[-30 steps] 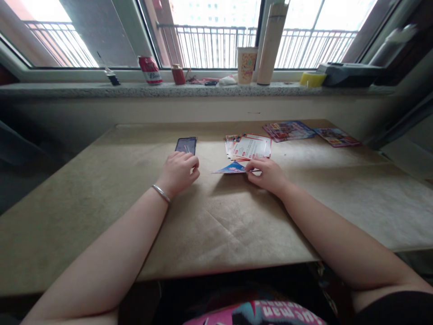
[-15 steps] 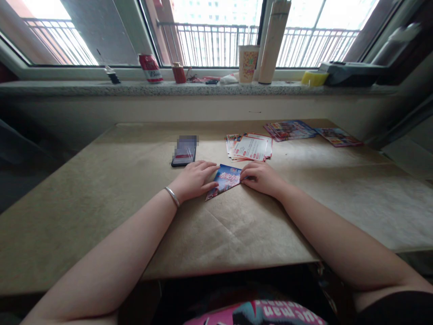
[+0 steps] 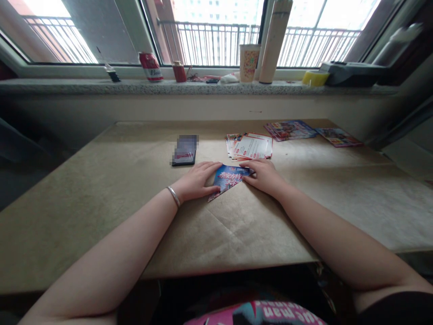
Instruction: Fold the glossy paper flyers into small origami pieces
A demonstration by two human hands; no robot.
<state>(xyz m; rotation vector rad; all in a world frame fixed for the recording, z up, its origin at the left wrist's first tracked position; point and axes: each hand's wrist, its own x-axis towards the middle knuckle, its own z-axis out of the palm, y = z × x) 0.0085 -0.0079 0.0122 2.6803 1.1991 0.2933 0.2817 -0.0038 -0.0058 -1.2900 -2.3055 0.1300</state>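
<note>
A blue printed leaflet (image 3: 230, 177) with pinkish-white lettering lies on the table between my hands, folded to a slanted, pointed shape. Along its left edge my left hand (image 3: 198, 180) holds it, thumb on the lower part and fingers stretched toward the top edge. My right hand (image 3: 264, 175) grips the right corner, the fingers at the upper edge and the thumb below. A silver bangle (image 3: 173, 197) circles my left wrist. Beyond my left hand lies a dark phone (image 3: 185, 150), partly pixelated. A loose pile of printed sheets (image 3: 253, 146) lies just past the leaflet.
More colourful leaflets (image 3: 291, 130) are stacked at the back right, with another small stack (image 3: 340, 136) beside them. On the stone windowsill (image 3: 203, 88) stand a red can (image 3: 150, 67), a red bottle (image 3: 179, 72), a paper cup (image 3: 249, 63) and a tall cylinder (image 3: 275, 43).
My right hand has shifted slightly right and its fingers have opened around the corner. More of the leaflet's lettering and its right tip now show. My left hand has barely moved.
</note>
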